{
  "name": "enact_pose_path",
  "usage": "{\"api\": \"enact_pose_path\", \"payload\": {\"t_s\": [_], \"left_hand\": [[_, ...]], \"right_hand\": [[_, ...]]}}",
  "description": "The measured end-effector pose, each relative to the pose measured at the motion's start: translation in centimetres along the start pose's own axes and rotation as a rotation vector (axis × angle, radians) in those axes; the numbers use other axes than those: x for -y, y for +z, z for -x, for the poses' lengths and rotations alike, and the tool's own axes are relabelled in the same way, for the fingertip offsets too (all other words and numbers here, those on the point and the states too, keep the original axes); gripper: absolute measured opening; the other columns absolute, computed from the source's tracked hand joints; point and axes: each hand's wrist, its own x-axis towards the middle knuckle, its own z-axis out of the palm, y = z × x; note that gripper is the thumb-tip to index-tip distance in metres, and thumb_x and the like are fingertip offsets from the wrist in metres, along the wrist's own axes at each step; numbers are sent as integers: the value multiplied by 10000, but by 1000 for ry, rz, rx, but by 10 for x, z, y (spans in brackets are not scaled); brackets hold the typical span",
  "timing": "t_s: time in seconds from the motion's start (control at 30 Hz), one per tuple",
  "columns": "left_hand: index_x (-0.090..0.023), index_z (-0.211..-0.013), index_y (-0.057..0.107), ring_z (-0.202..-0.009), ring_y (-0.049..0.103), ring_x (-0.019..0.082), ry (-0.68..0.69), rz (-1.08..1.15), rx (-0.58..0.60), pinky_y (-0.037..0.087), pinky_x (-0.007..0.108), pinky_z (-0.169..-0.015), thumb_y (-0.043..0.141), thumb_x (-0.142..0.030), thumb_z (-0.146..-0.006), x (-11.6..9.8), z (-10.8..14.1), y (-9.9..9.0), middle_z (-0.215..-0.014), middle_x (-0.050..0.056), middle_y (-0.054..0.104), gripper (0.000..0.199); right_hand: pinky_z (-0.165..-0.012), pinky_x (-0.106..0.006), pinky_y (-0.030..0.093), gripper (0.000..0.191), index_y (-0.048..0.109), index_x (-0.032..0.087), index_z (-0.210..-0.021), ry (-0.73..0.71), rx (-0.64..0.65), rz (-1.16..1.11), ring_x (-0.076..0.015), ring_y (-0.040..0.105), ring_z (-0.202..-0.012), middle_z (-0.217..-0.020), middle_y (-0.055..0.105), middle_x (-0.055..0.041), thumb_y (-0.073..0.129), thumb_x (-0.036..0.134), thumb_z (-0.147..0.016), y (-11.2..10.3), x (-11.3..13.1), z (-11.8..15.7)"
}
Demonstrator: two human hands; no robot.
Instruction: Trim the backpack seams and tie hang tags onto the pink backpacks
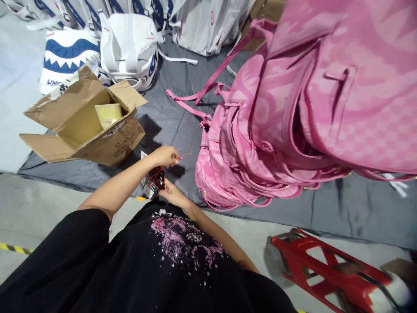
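Left hand (165, 156): fingers closed in a pinch on red strings (180, 158), thin loose ends poking out to the right past the fingertips. Right hand (170, 191): just below, curled with a small gap, thumb and fingers gripping the right side of a bundle of black-and-white tags (157, 178). Bundle sits close to the wearer's waist, under the left wrist, above the near edge of the dark grey sheet (177, 137); its long axis seems to slant from upper right to lower left, a pale end low and toward the body, strings fanning up and right into the pinch. Forearm hides part of it; exact outline unclear. Left of the hands, very near: open cardboard carton (122, 145), flaps spread, a pale yellow box (109, 116) tilted inside. Right: stacked pink backpacks (254, 126), straps trailing toward the middle. Between carton and pink stack, a bare strip of sheet runs forward; the best open room, narrowed by the straps. Beyond the carton: blue-and-white backpack (70, 54) with a zigzag tooth pattern, white backpack (128, 43) beside it, straps upward. Sheet's near edge crosses just ahead of the wearer; pale floor (74, 195) this side, red frame (296, 253) lower right.
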Motion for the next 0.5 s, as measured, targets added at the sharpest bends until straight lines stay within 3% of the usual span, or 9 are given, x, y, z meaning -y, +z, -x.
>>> {"api": "enact_pose_path", "payload": {"t_s": [0.07, 0.2, 0.33, 0.5], "left_hand": [[-162, -892, 704, -640, 640, 108, -45, -4, 39, 506, 240, -663, 661, -323, -915, 12, -24, 15, -728, -15, 697, 169], [-132, -1100, 652, -928, 667, 164, -89, 22, 123, 586, 360, -834, 617, -400, -959, 44, -72, 43, -1065, 57, 682, 305], [-148, -1166, 638, -1016, 653, 194, -33, 75, 151, 583, 384, -879, 622, -384, -956, 72, -96, 45, -1168, 71, 656, 317], [-134, -1183, 621, -903, 674, 152, 107, 189, 172, 600, 343, -802, 614, -362, -967, 78, -99, 38, -1070, 61, 678, 314]], "right_hand": [[-949, -385, 554, 568, 604, 252, -1312, 74, -93, 26, -224, 679, -1044, -1123, 731, -40, 719, 319, -760, -1, -9, -4], [-769, -362, 569, 370, 624, 199, -1207, 227, -417, 108, -167, 654, -731, -851, 701, 1, 627, 327, -860, -42, -25, -4], [-809, -360, 538, 232, 643, 156, -1075, 244, -633, 127, -154, 638, -773, -883, 683, -13, 658, 284, -883, -67, -27, -3], [-841, -297, 511, 147, 684, 205, -907, 181, -765, 36, -185, 634, -888, -867, 710, -16, 621, 302, -816, -55, -15, -27]]}}
